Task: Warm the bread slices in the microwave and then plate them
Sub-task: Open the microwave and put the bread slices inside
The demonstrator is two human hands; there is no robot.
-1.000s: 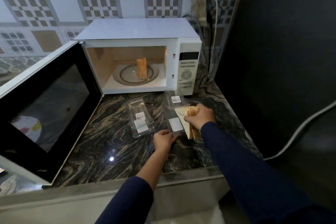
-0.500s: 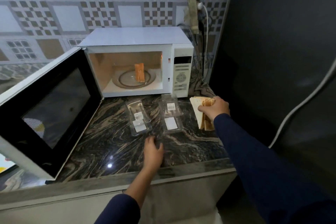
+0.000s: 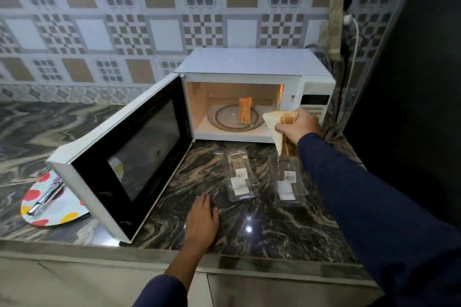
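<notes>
1. The right hand [image 3: 298, 125] is clenched round a bunch of bread slices [image 3: 280, 132], which hang from the fingers [image 3: 287, 129] with their long axis running roughly 12 to 6 o'clock, the white face turned toward 9.
2. The bread sits just at the right edge of the open microwave [image 3: 249, 97] mouth. The glass turntable [image 3: 234, 119] lies at about 9 to 10 o'clock from the fingers, a short reach in.
3. Another slice stack [image 3: 245, 110] stands upright on the turntable, nearly at its centre; free glass shows on both sides of it.
4. The left hand [image 3: 202, 222] lies flat and open on the counter [image 3: 274, 232], grasping nothing, well apart from the oven at 6 o'clock. The right hand is far nearer.
5. The door [image 3: 129, 164] swings wide toward 8 o'clock and leaves the path clear.
6. Two clear plastic packs [image 3: 240, 174] lie on the counter below the bread; a spotted plate [image 3: 50, 207] with tongs [image 3: 46, 198] waits behind the door at 9 o'clock.
</notes>
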